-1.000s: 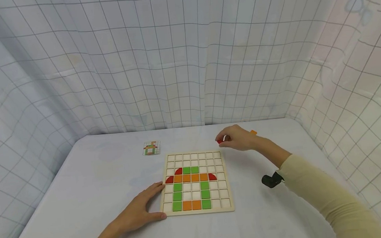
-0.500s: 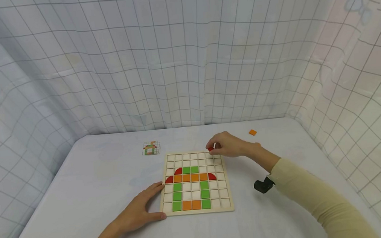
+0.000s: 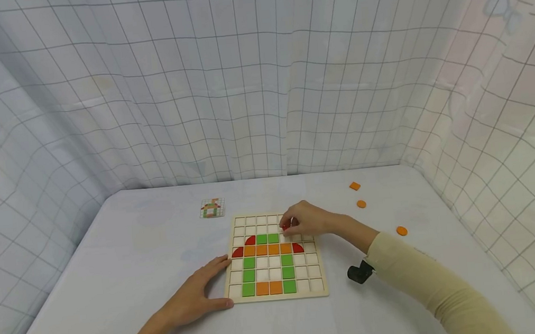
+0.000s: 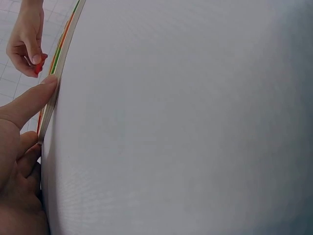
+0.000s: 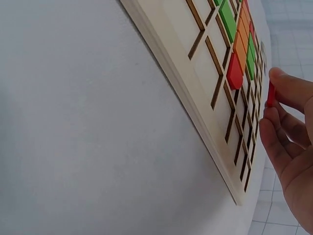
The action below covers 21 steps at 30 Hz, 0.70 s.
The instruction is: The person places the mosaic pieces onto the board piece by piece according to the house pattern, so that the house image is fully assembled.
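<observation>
A wooden grid board point(image 3: 316, 285) lies on the table, with green tiles point(image 3: 288, 273), orange tiles point(image 3: 273, 248) and red quarter-round tiles point(image 3: 297, 247) set in its cells. My right hand point(image 3: 307, 219) pinches another red tile point(image 5: 271, 94) between thumb and fingertips, held over the board's upper right part. In the right wrist view this tile is seen edge-on, above the grid. My left hand point(image 3: 195, 295) rests beside the board's left side, thumb and fingers spread, with their tips touching its edge. The left wrist view shows the left thumb point(image 4: 36, 100) against the board's side.
Behind the board, a little left, lies a small pattern card point(image 3: 212, 208). To the right are loose orange pieces: a square point(image 3: 355, 186) and two round ones, one nearer the back point(image 3: 361, 204). A black device point(image 3: 360, 272) sits at the right wrist. Grid-patterned curtains point(image 3: 260, 83) surround the table.
My right hand has moved left and toward me with the red tile, from behind the board's right corner to over its cells. The round orange pieces have come into view. The left hand stays put.
</observation>
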Each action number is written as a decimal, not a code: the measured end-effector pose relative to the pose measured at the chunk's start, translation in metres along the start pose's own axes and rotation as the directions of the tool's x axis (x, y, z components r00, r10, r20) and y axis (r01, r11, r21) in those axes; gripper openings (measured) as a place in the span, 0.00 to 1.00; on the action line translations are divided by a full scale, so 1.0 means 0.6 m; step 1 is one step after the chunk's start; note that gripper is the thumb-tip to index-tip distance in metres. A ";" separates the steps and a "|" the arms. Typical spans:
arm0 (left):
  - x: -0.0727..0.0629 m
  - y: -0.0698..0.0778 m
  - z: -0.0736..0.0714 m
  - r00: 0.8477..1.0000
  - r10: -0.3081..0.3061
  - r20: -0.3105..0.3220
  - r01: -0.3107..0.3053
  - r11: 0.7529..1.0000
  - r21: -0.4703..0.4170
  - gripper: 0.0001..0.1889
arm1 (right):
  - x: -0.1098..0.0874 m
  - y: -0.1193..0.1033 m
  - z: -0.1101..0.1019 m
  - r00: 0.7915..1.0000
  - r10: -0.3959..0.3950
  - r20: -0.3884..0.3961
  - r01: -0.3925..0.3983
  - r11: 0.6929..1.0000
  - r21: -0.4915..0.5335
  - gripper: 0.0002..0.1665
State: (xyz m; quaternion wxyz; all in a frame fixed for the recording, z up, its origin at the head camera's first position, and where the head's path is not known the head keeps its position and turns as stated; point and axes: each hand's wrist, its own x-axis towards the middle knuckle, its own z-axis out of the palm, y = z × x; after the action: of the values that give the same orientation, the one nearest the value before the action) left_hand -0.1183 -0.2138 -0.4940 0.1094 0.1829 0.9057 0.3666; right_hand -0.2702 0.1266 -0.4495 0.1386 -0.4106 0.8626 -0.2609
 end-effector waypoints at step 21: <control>-0.001 0.004 -0.001 1.000 0.003 -0.001 -0.003 1.000 0.002 0.49 | 0.007 -0.004 0.024 0.999 -0.038 0.010 0.038 0.999 -0.036 0.09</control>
State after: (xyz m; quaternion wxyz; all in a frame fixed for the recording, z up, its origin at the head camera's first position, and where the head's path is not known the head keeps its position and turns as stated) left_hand -0.1170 -0.2127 -0.4918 0.1082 0.1840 0.9058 0.3660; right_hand -0.2647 0.1171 -0.4598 0.1303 -0.4307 0.8586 -0.2457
